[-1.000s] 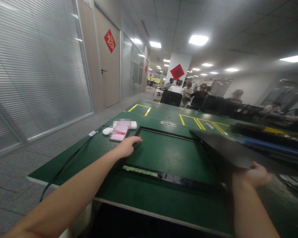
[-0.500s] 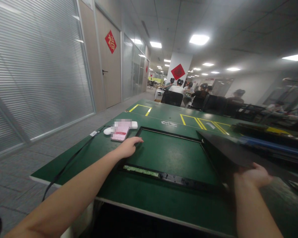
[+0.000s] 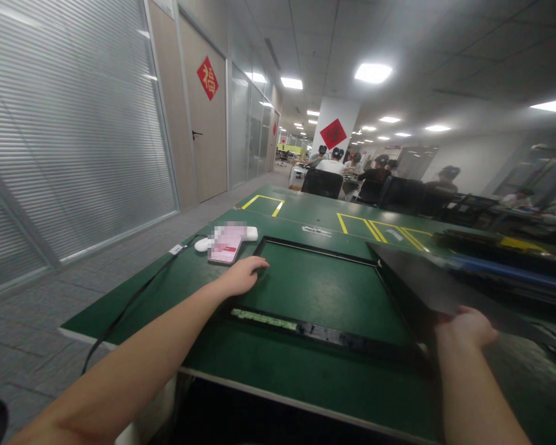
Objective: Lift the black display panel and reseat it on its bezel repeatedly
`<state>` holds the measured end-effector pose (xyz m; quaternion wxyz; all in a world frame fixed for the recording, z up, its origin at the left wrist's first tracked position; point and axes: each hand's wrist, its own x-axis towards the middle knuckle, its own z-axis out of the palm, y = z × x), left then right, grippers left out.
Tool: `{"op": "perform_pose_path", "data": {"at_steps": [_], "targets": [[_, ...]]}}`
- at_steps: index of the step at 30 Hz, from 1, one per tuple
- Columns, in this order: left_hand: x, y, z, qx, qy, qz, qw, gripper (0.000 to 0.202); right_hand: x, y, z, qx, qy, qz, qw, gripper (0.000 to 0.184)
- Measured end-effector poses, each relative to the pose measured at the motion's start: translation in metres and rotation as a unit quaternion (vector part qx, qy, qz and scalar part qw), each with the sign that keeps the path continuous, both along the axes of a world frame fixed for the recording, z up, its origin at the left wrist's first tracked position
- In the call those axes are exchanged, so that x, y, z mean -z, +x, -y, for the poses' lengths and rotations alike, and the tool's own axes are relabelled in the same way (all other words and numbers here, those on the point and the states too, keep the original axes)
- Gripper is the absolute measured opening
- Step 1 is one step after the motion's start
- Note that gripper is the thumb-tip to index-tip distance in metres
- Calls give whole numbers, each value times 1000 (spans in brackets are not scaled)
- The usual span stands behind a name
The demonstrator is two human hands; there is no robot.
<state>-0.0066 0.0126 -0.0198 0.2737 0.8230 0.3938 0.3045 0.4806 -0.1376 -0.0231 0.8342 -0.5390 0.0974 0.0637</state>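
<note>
A thin black rectangular frame lies flat on the green table. My left hand rests on the frame's left side, fingers curled down over its edge. My right hand grips the near corner of a dark flat panel, which is tilted up over the frame's right side. A green circuit strip runs along the frame's near edge.
A pink phone and a white object lie beyond my left hand, with a black cable trailing off the table's left edge. Dark stacked panels sit at the right. Several people sit at desks behind.
The dark panel's far edge has dropped a little lower towards the frame, and my right hand has shifted slightly left with it. My left hand has stayed in place.
</note>
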Motion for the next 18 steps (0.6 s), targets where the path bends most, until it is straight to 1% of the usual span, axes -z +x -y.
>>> {"op": "perform_pose_path", "data": {"at_steps": [2,5,8,12,15,18], "targets": [[1,0,0,0,4,-7,1000,42,-4,-10,-1,18,23,4,1000,54],[0,0,0,5,10,-23,1000,44,-7,-17,-1,-2,14,11,1000,52],[0,1,0,11,14,-38,999,45,-10,-21,0,-18,11,-12,1000,51],[0,1,1,17,14,-50,999,44,-16,-27,2,-14,26,-40,999,53],[1,2,1,25,19,-49,998,37,-17,-26,1,-22,25,-53,998,53],[0,2,2,38,45,-83,995,35,-12,-19,-2,-27,4,-59,998,47]]}}
